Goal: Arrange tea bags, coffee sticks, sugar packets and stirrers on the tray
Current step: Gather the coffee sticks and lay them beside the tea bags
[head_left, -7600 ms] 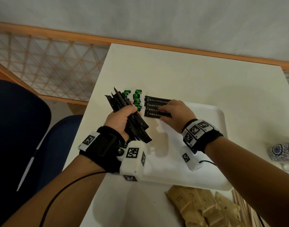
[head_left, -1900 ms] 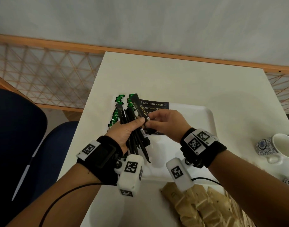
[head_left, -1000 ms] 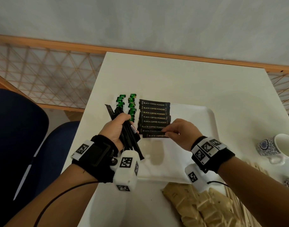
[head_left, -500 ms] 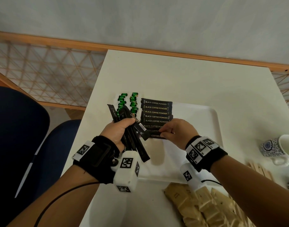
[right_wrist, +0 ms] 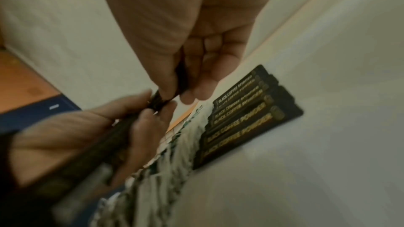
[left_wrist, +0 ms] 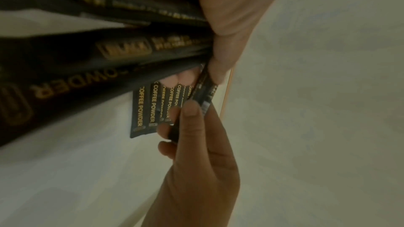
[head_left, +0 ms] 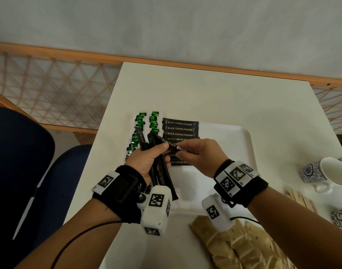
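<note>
One black coffee stick (head_left: 171, 147) is held in the air over the white tray (head_left: 242, 144), pinched at its right end by the right hand (head_left: 200, 157) between thumb and fingertips, so that grip is closed on it. Its left end lies under the thumb of the left hand (head_left: 147, 162), whose grip is closed round a bundle of black coffee sticks (head_left: 160, 171) that fans out above and below the fist. Under both hands, at the tray's left part, a row of coffee sticks (head_left: 180, 130) marked "BLACK COFFEE POWDER" lies flat, side by side and touching. Just left of that row, at the tray's left edge, lie green-and-white packets (head_left: 141, 121) in two columns. The tray rests on a white bench (head_left: 205, 90). Near the tray's front edge lies a heap of tan tea bags (head_left: 234, 247); to the tray's right lie wooden stirrers (head_left: 300, 199) and a patterned cup (head_left: 325, 173).
</note>
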A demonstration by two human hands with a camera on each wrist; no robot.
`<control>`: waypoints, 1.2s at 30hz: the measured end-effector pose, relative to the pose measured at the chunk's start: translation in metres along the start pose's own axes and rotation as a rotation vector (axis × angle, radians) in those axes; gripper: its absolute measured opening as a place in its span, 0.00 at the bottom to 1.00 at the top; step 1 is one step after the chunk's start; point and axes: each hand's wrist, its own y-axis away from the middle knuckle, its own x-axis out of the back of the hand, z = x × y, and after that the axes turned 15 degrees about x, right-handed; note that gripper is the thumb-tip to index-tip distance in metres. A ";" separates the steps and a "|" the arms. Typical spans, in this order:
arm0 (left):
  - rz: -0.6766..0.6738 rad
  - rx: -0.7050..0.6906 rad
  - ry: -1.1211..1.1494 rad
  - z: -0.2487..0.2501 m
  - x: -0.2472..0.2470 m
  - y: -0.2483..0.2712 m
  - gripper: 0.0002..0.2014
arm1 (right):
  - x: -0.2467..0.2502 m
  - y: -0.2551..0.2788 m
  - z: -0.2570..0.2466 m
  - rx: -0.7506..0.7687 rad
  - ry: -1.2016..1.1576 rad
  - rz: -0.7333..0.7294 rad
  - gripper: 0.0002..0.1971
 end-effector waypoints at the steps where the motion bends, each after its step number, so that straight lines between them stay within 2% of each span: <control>1: 0.008 -0.004 0.007 0.000 0.000 0.001 0.09 | 0.001 0.001 0.001 0.025 0.042 0.019 0.10; 4: 0.030 -0.005 0.004 0.000 0.001 0.003 0.14 | 0.004 0.006 0.001 0.071 0.138 0.023 0.13; 8: 0.051 -0.006 0.005 -0.001 0.000 0.006 0.11 | 0.005 0.011 -0.002 -0.094 -0.112 0.033 0.12; 11: 0.042 -0.005 0.000 -0.003 -0.002 0.008 0.10 | 0.005 0.013 -0.002 -0.125 -0.141 -0.021 0.09; 14: 0.053 -0.012 0.008 -0.003 0.000 0.009 0.04 | 0.007 0.013 -0.001 -0.163 -0.162 -0.012 0.08; 17: 0.064 -0.026 0.083 0.003 0.004 0.011 0.03 | 0.012 0.014 0.011 -0.204 -0.022 -0.004 0.08; 20: 0.116 -0.017 0.113 0.011 0.012 0.009 0.08 | 0.012 0.017 0.019 -0.177 0.209 -0.119 0.08; 26: 0.126 0.038 0.130 0.017 0.019 0.001 0.10 | -0.002 0.012 0.027 -0.168 0.311 -0.234 0.09; 36: 0.100 0.033 0.146 0.014 0.014 0.000 0.07 | -0.010 0.007 0.034 -0.032 0.382 -0.158 0.05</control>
